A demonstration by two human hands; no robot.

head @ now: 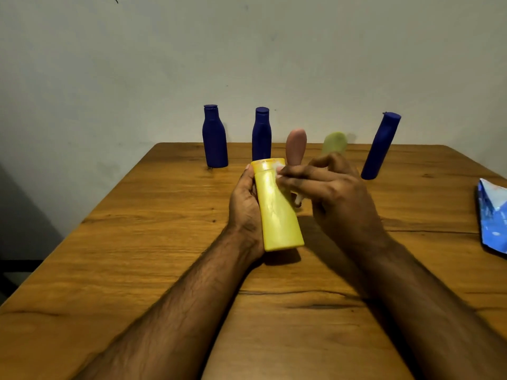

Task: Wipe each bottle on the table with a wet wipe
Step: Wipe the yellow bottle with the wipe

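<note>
The yellow bottle [277,209] is held above the middle of the wooden table [137,242], cap end pointing away, base toward the near edge. The left hand [245,209] grips its left side, fingers curled round the body. The right hand [329,190] has its fingers curled, pinching a small white wet wipe [279,171] against the bottle's cap end (most of the wipe is hidden under the fingers). All bottles are opaque, so their contents cannot be told.

Along the far edge stand three dark blue bottles: the left blue bottle [214,137], the middle blue bottle [261,133] and the right blue bottle [380,146]. A pink bottle [295,146] and a pale green bottle [334,142] stand behind the right hand, which covers their lower parts. A blue wipe packet [492,215] lies at the right edge.
</note>
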